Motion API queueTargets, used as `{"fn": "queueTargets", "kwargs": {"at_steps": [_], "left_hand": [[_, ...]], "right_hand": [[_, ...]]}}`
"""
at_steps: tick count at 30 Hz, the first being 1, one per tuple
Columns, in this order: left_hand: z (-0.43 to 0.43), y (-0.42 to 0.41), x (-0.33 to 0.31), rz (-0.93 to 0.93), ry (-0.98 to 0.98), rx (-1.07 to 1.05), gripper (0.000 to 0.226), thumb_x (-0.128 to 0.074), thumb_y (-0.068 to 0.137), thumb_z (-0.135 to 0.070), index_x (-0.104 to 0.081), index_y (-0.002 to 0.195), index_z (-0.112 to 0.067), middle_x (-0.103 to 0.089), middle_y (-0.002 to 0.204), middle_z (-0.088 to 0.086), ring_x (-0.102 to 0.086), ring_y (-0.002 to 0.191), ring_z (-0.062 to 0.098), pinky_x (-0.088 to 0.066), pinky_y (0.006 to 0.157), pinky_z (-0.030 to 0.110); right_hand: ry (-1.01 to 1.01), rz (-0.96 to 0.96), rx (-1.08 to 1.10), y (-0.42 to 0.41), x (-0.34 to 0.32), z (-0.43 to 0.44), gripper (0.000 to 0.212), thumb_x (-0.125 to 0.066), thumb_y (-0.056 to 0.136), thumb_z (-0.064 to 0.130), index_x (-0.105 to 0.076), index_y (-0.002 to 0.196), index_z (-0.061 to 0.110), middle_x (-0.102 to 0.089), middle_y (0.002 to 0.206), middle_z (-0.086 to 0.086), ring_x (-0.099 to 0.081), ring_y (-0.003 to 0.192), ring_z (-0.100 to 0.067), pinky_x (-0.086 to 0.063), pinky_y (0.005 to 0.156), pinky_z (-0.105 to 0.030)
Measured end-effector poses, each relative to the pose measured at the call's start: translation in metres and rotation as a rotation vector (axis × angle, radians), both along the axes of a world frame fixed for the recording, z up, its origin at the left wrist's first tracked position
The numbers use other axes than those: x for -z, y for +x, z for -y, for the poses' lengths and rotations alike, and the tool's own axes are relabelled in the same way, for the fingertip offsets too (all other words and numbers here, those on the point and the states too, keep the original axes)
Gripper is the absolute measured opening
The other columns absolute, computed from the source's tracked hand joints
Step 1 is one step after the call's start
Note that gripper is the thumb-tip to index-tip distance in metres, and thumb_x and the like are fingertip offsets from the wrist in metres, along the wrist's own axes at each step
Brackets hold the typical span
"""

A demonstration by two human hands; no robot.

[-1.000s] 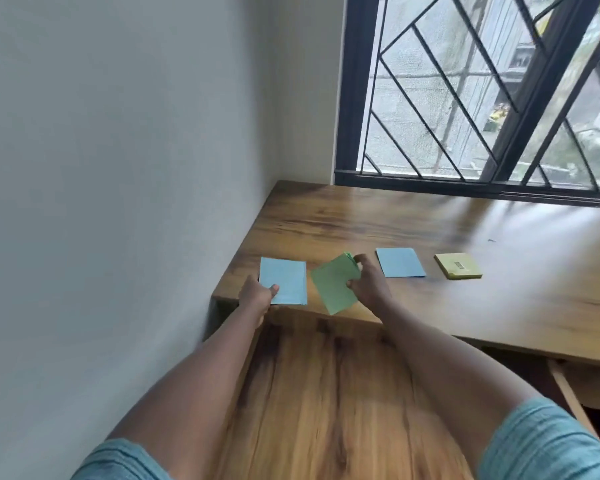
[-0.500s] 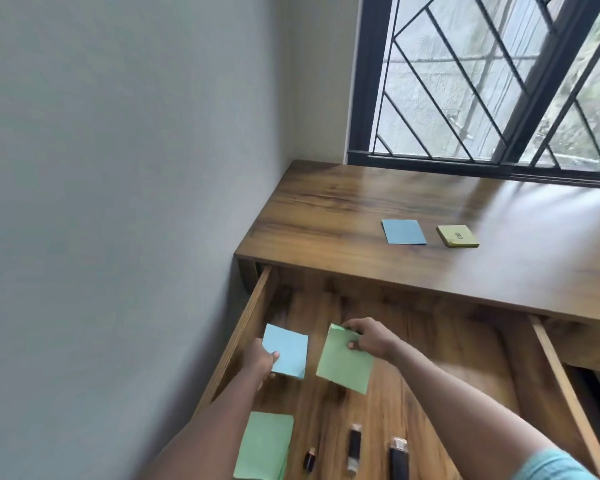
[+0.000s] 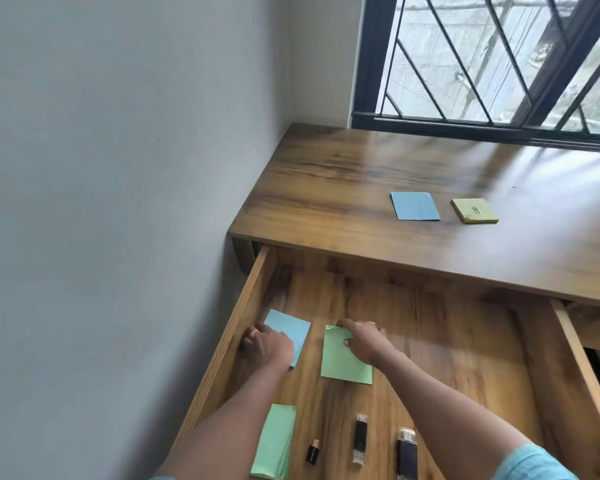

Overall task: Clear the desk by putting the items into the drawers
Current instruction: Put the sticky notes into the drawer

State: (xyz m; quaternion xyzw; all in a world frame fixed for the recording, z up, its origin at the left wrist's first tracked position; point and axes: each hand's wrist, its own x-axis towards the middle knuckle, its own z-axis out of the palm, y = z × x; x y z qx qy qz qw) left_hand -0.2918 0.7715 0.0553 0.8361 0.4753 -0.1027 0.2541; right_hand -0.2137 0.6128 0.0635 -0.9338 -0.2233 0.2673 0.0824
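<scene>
In the open drawer (image 3: 243,306), close to its left wall, the left hand (image 3: 265,344) lies over the near left corner of a blue sheet (image 3: 290,327), with its fingers curled round the sheet's edge. Further right in the drawer, the right hand (image 3: 364,341) pinches the far edge of a green sheet (image 3: 343,365). That sheet's far left corner is bent upward and the rest lies on the drawer floor. The two sheets sit side by side without touching. At the drawer's near end a folded green paper (image 3: 274,441) lies by the left wall. To its right three dark USB sticks lie in a row: a small stick (image 3: 313,452), a longer stick (image 3: 360,439) and a broad stick (image 3: 406,455). Beyond the drawer's back, on the desk (image 3: 326,188), a second blue sheet (image 3: 414,206) lies just beside a yellow-green pad (image 3: 474,211), the two apart. A barred window (image 3: 482,64) stands further back.
</scene>
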Motion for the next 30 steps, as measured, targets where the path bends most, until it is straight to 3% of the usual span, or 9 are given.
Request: {"fn": "queueTargets", "kwargs": {"at_steps": [4,7,10,12,15,18,20,23,30], "left_hand": [[0.01,0.0,0.014,-0.038,-0.048,0.146,0.086,-0.048,0.09,-0.054,0.001,0.152,-0.02,0.002,0.159,0.012,-0.004,0.145,0.035,-0.015,0.118,0.045],[0.013,-0.005,0.022,-0.079,-0.017,0.21,0.084,-0.046,0.089,-0.058,0.002,0.151,-0.027,0.005,0.158,0.012,-0.001,0.145,0.036,-0.016,0.118,0.045],[0.018,-0.008,0.027,-0.081,0.03,0.191,0.083,-0.042,0.089,-0.061,0.001,0.151,-0.028,0.004,0.158,0.012,-0.003,0.145,0.035,-0.015,0.118,0.046],[0.021,-0.008,0.03,-0.081,0.047,0.182,0.084,-0.04,0.088,-0.064,0.002,0.151,-0.029,0.005,0.158,0.012,-0.003,0.145,0.035,-0.015,0.118,0.047],[0.022,-0.008,0.037,-0.081,0.032,0.174,0.086,-0.039,0.087,-0.065,0.005,0.151,-0.028,0.009,0.158,0.011,0.0,0.145,0.036,-0.018,0.118,0.049],[0.022,-0.007,0.042,-0.091,0.017,0.164,0.086,-0.036,0.088,-0.066,0.008,0.151,-0.028,0.014,0.158,0.012,0.004,0.145,0.036,-0.016,0.118,0.051],[0.024,-0.007,0.042,-0.096,0.022,0.165,0.085,-0.034,0.089,-0.065,0.01,0.151,-0.027,0.016,0.157,0.013,0.006,0.145,0.036,-0.012,0.119,0.05],[0.028,-0.009,0.04,-0.099,0.043,0.168,0.083,-0.032,0.09,-0.065,0.011,0.15,-0.027,0.018,0.157,0.013,0.007,0.145,0.035,-0.008,0.118,0.049],[0.029,-0.012,0.03,-0.099,0.039,0.173,0.084,-0.027,0.088,-0.069,0.009,0.151,-0.026,0.019,0.158,0.01,0.013,0.145,0.036,0.002,0.118,0.05]], "right_hand": [[0.005,0.062,0.011,-0.006,0.008,0.001,0.05,-0.041,0.097,0.022,-0.027,0.145,0.028,-0.034,0.142,-0.011,-0.033,0.131,-0.033,-0.029,0.107,-0.047],[0.019,0.108,0.0,-0.011,0.013,0.003,0.052,-0.038,0.099,0.027,-0.02,0.147,0.035,-0.023,0.147,-0.01,-0.025,0.133,-0.036,-0.028,0.108,-0.049],[0.076,0.091,-0.044,-0.02,0.016,0.008,0.054,-0.035,0.098,0.045,-0.014,0.147,0.042,-0.007,0.157,-0.002,-0.006,0.143,-0.036,-0.016,0.115,-0.051],[0.04,0.075,-0.163,-0.025,0.021,0.013,0.063,-0.03,0.09,0.065,-0.009,0.147,0.046,0.005,0.159,0.001,0.006,0.145,-0.034,-0.005,0.117,-0.051],[-0.011,0.076,-0.293,-0.03,0.029,0.02,0.097,-0.001,0.057,0.087,0.002,0.146,0.048,0.017,0.158,0.004,0.016,0.145,-0.031,0.01,0.116,-0.049],[-0.006,0.044,-0.255,-0.029,0.034,0.022,0.102,0.001,0.051,0.087,0.005,0.145,0.048,0.019,0.158,0.003,0.021,0.144,-0.031,0.014,0.114,-0.048],[-0.031,0.044,-0.26,-0.026,0.033,0.022,0.089,-0.012,0.067,0.084,0.005,0.146,0.047,0.018,0.158,0.001,0.022,0.143,-0.03,0.014,0.115,-0.049],[-0.041,0.036,-0.265,-0.025,0.03,0.024,0.074,-0.037,0.088,0.065,0.003,0.147,0.045,0.018,0.158,0.0,0.022,0.143,-0.031,0.015,0.116,-0.05],[0.024,0.133,-0.274,-0.03,0.022,0.03,0.073,-0.043,0.091,0.055,0.002,0.148,0.041,0.022,0.156,0.006,0.027,0.141,-0.027,0.018,0.112,-0.05]]}}
